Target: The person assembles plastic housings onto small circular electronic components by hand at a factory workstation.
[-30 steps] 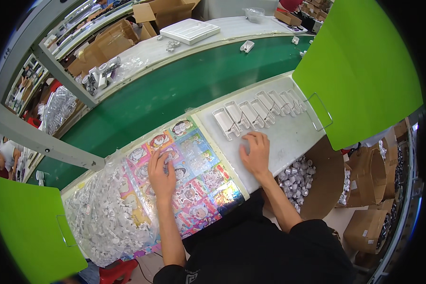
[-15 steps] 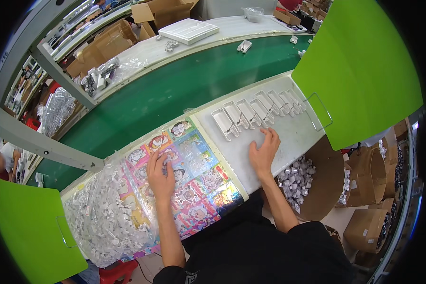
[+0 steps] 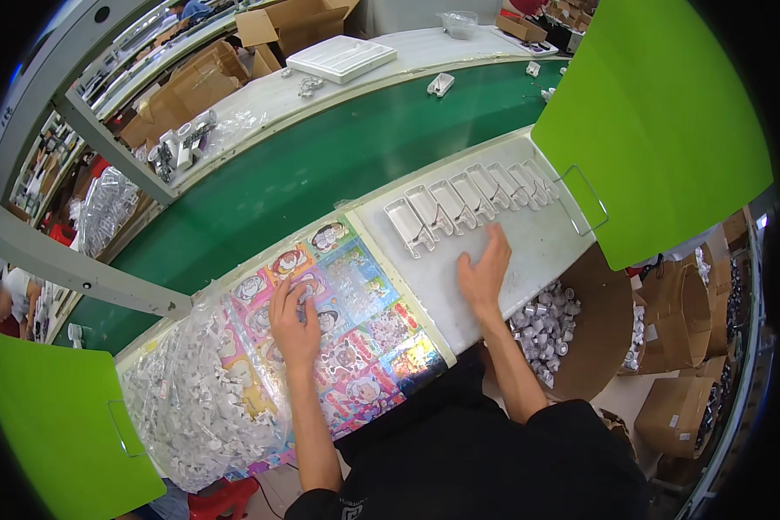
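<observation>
My left hand (image 3: 295,326) lies on a colourful cartoon-printed sheet (image 3: 355,282), beside a clear plastic bag of small white parts (image 3: 201,394). Its fingers are apart and nothing shows in them. Over the white worktop (image 3: 442,299) my right hand (image 3: 485,273) is held with the thumb away from the fingers, with no object visible in it. Just beyond its fingertips stands a slanting row of several white, tray-like plastic housings (image 3: 407,221), each with a thin wire or lead at the near end. My right hand appears close to the row without clearly touching it.
A green conveyor belt (image 3: 260,199) runs behind the worktop, with a white housing (image 3: 440,84) on it. Bright green panels stand at left (image 3: 52,425) and right (image 3: 654,130). A cardboard box (image 3: 594,347) of white round parts sits below on the right. A metal post (image 3: 78,264) crosses at left.
My right hand's fingers have drawn closer together, their tips shifting slightly. My left hand stays on the printed sheet. The housings remain in their row.
</observation>
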A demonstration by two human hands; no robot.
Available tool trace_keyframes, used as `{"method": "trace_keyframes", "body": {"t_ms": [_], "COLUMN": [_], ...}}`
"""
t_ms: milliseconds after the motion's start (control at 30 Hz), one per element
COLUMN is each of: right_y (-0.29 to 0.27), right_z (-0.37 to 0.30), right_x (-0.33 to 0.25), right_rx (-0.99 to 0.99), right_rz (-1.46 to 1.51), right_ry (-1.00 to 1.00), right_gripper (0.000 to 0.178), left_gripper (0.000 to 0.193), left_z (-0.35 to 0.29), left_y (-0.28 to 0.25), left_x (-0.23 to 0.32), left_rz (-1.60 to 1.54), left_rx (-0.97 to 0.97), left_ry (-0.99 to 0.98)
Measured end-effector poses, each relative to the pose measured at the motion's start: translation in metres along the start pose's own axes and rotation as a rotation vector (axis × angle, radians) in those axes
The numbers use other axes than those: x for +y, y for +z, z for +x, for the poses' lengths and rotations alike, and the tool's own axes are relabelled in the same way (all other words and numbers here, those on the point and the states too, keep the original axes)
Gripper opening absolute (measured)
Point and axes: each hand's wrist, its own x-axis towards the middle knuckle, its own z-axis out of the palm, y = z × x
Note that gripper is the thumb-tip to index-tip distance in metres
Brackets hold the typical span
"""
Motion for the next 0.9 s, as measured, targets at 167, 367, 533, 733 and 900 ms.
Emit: {"method": "trace_keyframes", "body": {"t_ms": [167, 367, 533, 733, 900], "right_y": [0.012, 0.016, 0.009, 0.007, -0.002], "right_z": [0.056, 0.072, 0.079, 0.106, 0.123], "right_x": [0.042, 0.058, 0.076, 0.100, 0.117], "right_rx": [0.168, 0.078, 0.440, 0.222, 0.449], "right_rz": [-0.065, -0.171, -0.103, -0.199, -0.192], "right_ry": [0.087, 0.123, 0.152, 0.236, 0.246], "right_gripper": [0.076, 0.076, 0.073, 0.070, 0.066], "left_gripper": [0.022, 0.021, 0.021, 0.021, 0.022], "left_z": [-0.002, -0.002, -0.002, -0.004, 0.001], "left_y": [0.005, 0.001, 0.000, 0.003, 0.003], "left_x": [-0.004, -0.002, -0.003, -0.004, -0.002], "left_rz": [-0.014, -0.007, -0.002, -0.008, -0.027], "left_rx": [0.005, 0.010, 0.010, 0.010, 0.018], "left_ry": [0.027, -0.015, 0.001, -0.030, 0.005]}}
